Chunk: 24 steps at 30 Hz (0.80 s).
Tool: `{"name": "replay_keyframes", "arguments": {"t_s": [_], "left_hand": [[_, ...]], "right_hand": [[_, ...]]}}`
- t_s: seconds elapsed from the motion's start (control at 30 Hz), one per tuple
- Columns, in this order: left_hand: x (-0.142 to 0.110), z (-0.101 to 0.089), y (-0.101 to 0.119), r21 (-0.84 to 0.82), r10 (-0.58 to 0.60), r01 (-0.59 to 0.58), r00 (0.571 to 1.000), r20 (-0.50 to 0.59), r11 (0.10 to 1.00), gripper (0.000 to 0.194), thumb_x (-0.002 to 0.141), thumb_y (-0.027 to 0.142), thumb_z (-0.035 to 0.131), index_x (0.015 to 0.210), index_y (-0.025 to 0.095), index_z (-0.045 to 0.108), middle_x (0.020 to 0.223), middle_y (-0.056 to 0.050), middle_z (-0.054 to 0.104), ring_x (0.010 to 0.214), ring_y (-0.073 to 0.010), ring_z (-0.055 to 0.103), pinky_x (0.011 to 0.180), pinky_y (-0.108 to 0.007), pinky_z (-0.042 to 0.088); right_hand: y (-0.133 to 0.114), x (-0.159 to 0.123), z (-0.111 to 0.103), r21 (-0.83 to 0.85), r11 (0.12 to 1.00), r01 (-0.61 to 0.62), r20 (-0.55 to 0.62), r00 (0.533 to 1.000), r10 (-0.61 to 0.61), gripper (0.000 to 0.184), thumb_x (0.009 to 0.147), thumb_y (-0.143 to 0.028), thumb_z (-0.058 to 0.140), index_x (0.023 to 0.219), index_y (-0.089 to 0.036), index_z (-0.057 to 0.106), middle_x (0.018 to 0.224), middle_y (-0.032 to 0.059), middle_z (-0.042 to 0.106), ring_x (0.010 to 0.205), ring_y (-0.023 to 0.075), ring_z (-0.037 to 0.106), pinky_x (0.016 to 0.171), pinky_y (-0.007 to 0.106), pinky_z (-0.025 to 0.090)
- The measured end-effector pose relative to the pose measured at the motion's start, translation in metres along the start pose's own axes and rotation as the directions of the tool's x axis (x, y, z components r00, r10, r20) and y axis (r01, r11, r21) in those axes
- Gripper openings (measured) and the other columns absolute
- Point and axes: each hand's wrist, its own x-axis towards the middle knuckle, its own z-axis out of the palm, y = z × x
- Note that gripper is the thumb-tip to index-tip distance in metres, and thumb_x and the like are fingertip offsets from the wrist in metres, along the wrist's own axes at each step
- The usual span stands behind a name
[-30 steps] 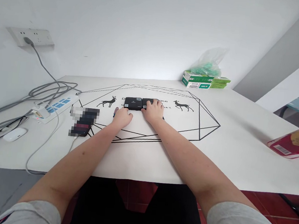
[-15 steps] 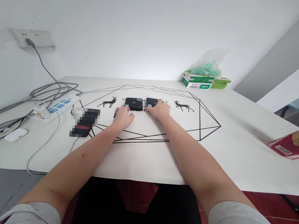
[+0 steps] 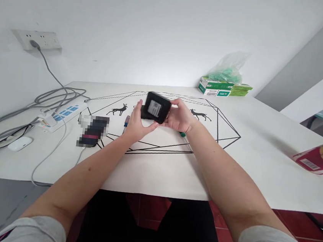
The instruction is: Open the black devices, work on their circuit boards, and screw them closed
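The right hand point(image 3: 180, 117) holds a black box point(image 3: 159, 107) by its right edge, fingers closed on it, tilted up off the tabletop point(image 3: 156, 174) so that a pale label point(image 3: 154, 108) faces the wearer. The left hand point(image 3: 137, 125) is spread wide, thumb near the box's lower edge — whether it touches, I cannot tell. A second black box point(image 3: 145, 113) lies behind, partly hidden; a screwdriver point(image 3: 127, 121) lies just beside the left hand, and a green handle point(image 3: 182, 134) shows by the right wrist.

Kinda looks like a home or small office, hard to say which, with a deer-print table point(image 3: 246, 164) against a white wall point(image 3: 144, 30), power strip point(image 3: 69, 112) toward the surface's left edge, red floor tiles point(image 3: 152, 210) below.
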Motion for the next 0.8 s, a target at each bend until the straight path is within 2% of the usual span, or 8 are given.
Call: {"name": "replay_keyframes", "arguments": {"t_s": [0.1,0.23,0.3,0.37,0.4,0.47,0.67,0.8], "left_hand": [[-0.007,-0.005,0.006,0.006,-0.144,0.145,0.987,-0.064,0.989,0.135,0.076,0.049,0.094,0.177,0.028,0.007,0.175,-0.020,0.029,0.167,-0.0433,0.025,0.134,-0.061,0.029],[-0.009,-0.016,0.018,0.095,-0.270,0.266,0.962,0.035,0.959,0.126,0.080,0.049,0.087,0.178,0.025,0.012,0.168,-0.019,0.036,0.164,-0.0394,0.032,0.133,-0.052,0.033],[-0.008,-0.021,0.022,0.149,-0.251,0.229,0.957,0.145,0.962,0.121,0.080,0.050,0.086,0.178,0.026,0.019,0.167,-0.016,0.039,0.164,-0.0395,0.033,0.134,-0.051,0.031],[-0.007,-0.024,0.026,0.209,-0.227,0.173,0.936,0.269,0.962,0.120,0.078,0.054,0.086,0.178,0.026,0.025,0.169,-0.015,0.041,0.163,-0.0409,0.033,0.135,-0.051,0.030],[-0.007,-0.024,0.027,0.229,-0.219,0.146,0.915,0.338,0.962,0.120,0.078,0.055,0.086,0.178,0.025,0.027,0.171,-0.015,0.040,0.163,-0.0413,0.034,0.135,-0.050,0.031],[-0.007,-0.023,0.028,0.252,-0.198,0.086,0.864,0.463,0.964,0.120,0.077,0.058,0.084,0.178,0.023,0.029,0.174,-0.015,0.038,0.163,-0.0418,0.035,0.134,-0.048,0.033],[-0.012,-0.018,0.028,0.259,-0.096,-0.091,0.772,0.629,0.962,0.110,0.076,0.057,0.083,0.172,0.022,0.044,0.176,-0.015,0.042,0.159,-0.0472,0.039,0.135,-0.055,0.029],[-0.011,-0.017,0.025,0.205,-0.053,-0.113,0.748,0.662,0.972,0.103,0.076,0.054,0.084,0.168,0.023,0.051,0.174,-0.014,0.047,0.160,-0.0461,0.039,0.135,-0.056,0.029]], "right_hand": [[0.009,-0.008,0.034,-0.162,0.984,-0.080,0.162,0.981,0.106,0.053,0.093,-0.064,0.040,0.113,-0.022,0.065,0.096,0.0108,0.076,0.084,0.0269,0.070,0.085,0.045,0.064],[0.001,-0.017,0.038,-0.559,0.816,-0.149,-0.076,0.989,0.128,0.062,0.102,-0.068,0.032,0.116,-0.021,0.069,0.104,0.0144,0.082,0.096,0.0298,0.077,0.091,0.048,0.065],[-0.010,-0.022,0.021,-0.738,0.649,-0.183,-0.179,0.981,0.073,0.069,0.100,-0.080,0.037,0.111,-0.022,0.072,0.104,0.0150,0.083,0.099,0.0325,0.079,0.094,0.049,0.064],[-0.018,-0.025,-0.001,-0.872,0.362,-0.330,-0.372,0.927,-0.053,0.065,0.097,-0.081,0.052,0.105,-0.021,0.074,0.106,0.0183,0.081,0.107,0.0376,0.078,0.099,0.053,0.061],[-0.020,-0.026,-0.010,-0.875,0.190,-0.445,-0.471,0.873,-0.127,0.060,0.092,-0.077,0.067,0.106,-0.019,0.075,0.110,0.0213,0.080,0.113,0.0417,0.076,0.103,0.058,0.058],[-0.018,-0.026,-0.023,-0.838,0.027,-0.545,-0.544,0.831,-0.112,0.060,0.083,-0.067,0.084,0.115,-0.018,0.074,0.115,0.0221,0.079,0.109,0.0435,0.076,0.101,0.062,0.057],[-0.006,-0.017,-0.021,-0.905,0.044,-0.423,-0.425,0.904,-0.054,0.058,0.086,-0.027,0.084,0.139,-0.019,0.063,0.110,0.0136,0.080,0.072,0.0264,0.077,0.086,0.050,0.063],[-0.011,-0.020,-0.004,-0.927,0.354,-0.127,-0.249,0.912,-0.325,0.058,0.099,-0.031,0.069,0.154,-0.024,0.055,0.101,0.0061,0.078,0.068,0.0197,0.073,0.086,0.043,0.062]]}}
